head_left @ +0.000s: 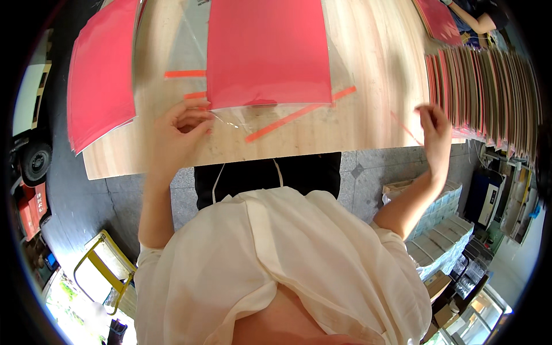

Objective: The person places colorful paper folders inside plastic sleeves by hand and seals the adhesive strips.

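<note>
A red sheet or board (269,52) lies on the wooden table in front of me, with a clear plastic sleeve (230,122) showing past its near edge. The curled fingers of my left hand (187,123) pinch the sleeve by the board's near left corner. Off to the right, my right hand (435,129) is raised with its fingertips pressed together; what they hold, if anything, is too blurred to tell. Beside it is a thin, blurred reddish strip (406,127). An orange-red strip (302,114) lies slantwise across the sleeve's near edge, and shorter strips (185,74) show at the left.
A stack of red sheets (103,69) sits at the table's left edge. Along the right side stands a long row of boards on edge (483,95). Past it, at the far right, another person's arm (468,16) reaches over red sheets. Wrapped bundles (440,241) stand on the floor.
</note>
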The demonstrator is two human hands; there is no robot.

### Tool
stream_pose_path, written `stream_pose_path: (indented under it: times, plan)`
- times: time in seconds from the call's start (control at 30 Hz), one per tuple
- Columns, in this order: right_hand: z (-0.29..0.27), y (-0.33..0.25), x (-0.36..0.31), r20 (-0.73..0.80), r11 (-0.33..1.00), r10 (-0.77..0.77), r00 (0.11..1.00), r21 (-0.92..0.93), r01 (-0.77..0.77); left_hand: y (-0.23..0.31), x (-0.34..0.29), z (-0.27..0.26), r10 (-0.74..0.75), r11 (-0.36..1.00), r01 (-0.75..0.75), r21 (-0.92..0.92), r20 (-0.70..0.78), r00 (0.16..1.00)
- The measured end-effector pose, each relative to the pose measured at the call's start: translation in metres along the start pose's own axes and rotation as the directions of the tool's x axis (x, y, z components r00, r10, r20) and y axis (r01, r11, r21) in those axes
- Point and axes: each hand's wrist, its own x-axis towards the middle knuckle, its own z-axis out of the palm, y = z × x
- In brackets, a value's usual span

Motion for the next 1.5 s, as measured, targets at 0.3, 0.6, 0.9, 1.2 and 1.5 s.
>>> stream_pose_path:
  times: [0.3, 0.6, 0.9, 1.2, 1.5]
  plan:
    - [-0.004, 0.009, -0.068, 0.600, 0.962, -0.251, 0.759, 0.245, 0.124, -0.002, 0.008, 0.003, 0.203, 0.918, -0.151, 0.366, -0.108, 0.973]
    - [0.088, -0.050, -0.034, 0.108, 0.875, -0.482, 0.870, 0.112, 0.471, -0.006, 0.016, 0.001, 0.233, 0.936, -0.189, 0.296, -0.120, 0.965]
    - [0.113, -0.032, -0.015, 0.109, 0.877, -0.458, 0.882, 0.219, 0.428, -0.010, 0.017, -0.003, 0.171, 0.959, -0.133, 0.251, -0.132, 0.976]
    - [0.113, -0.036, -0.018, 0.115, 0.878, -0.445, 0.888, 0.251, 0.407, -0.008, 0.017, -0.003, 0.149, 0.956, -0.109, 0.273, -0.130, 0.980]
    - [0.126, -0.042, -0.019, 0.095, 0.919, -0.270, 0.958, 0.323, 0.226, -0.001, 0.015, 0.000, 0.116, 0.958, -0.068, 0.280, -0.157, 0.981]
